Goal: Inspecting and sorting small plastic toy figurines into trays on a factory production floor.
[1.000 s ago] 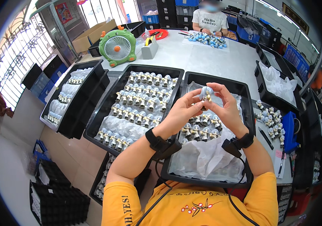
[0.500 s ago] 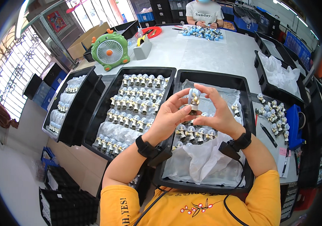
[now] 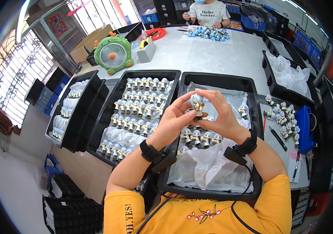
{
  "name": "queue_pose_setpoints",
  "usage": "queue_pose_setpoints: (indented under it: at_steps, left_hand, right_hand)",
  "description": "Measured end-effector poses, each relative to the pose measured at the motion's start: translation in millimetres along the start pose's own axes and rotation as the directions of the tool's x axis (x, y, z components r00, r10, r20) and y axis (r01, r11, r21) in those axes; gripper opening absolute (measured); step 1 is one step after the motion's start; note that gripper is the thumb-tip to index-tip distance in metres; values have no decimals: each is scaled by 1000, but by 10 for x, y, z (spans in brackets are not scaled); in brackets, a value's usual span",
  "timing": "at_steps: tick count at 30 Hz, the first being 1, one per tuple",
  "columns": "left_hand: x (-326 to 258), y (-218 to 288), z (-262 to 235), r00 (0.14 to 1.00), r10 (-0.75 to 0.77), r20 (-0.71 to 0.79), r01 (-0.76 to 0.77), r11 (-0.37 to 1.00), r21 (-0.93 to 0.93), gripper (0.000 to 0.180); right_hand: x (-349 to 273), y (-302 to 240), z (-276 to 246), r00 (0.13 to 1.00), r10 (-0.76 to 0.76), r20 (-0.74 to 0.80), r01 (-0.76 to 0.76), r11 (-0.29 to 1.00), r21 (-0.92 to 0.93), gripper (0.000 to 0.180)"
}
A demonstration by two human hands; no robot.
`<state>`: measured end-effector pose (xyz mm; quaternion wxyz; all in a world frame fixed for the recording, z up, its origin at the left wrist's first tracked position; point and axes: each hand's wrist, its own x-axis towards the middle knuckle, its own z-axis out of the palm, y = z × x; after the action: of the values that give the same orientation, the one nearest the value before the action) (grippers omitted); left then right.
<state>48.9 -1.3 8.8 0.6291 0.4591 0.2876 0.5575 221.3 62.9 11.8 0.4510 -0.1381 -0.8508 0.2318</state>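
A small figurine [image 3: 197, 106] with pale blue hair and a white-and-dark body stands upright between my two hands. My left hand [image 3: 177, 118] grips it from the left, fingers behind and thumb across its front. My right hand [image 3: 225, 119] curves round from the other side, fingertips at the head and thumb near the base. Below them is a black tray [image 3: 255, 171] lined with white sheeting [image 3: 209, 167]. Several similar figurines [image 3: 197, 138] lie in it, partly hidden by my hands, and a single figurine [image 3: 243, 112] lies near its right wall.
To the left, another black tray [image 3: 178, 84] holds rows of figurines. A pile of figurines [image 3: 284, 117] lies at right, beside a black pen-like tool [image 3: 278, 138] and a blue box [image 3: 305, 126]. Farther back are a green fan [image 3: 114, 54], a tape dispenser [image 3: 147, 50] and a co-worker [image 3: 207, 15].
The figurine has turned a little in my fingers and shifted slightly left. My right fingertips have closed in on its head. Across the table, the co-worker has raised one hand.
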Motion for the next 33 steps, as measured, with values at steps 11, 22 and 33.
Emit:
queue_pose_setpoints:
  at_steps: [11, 22, 33]
  left_hand:
    - [-13, 28, 15, 999, -20, -39, 21, 999, 36, 51]
    - [1, 8, -24, 1000, -12, -29, 12, 1000, 20, 45]
    - [4, -24, -36, 997, 4, -80, 0, 999, 45, 48]
  right_hand:
    - [-39, 22, 35, 995, 98, -13, -97, 993, 62, 69]
    - [-42, 37, 32, 994, 110, 11, -110, 991, 75, 69]
    - [-17, 14, 16, 995, 92, 30, -94, 994, 47, 69]
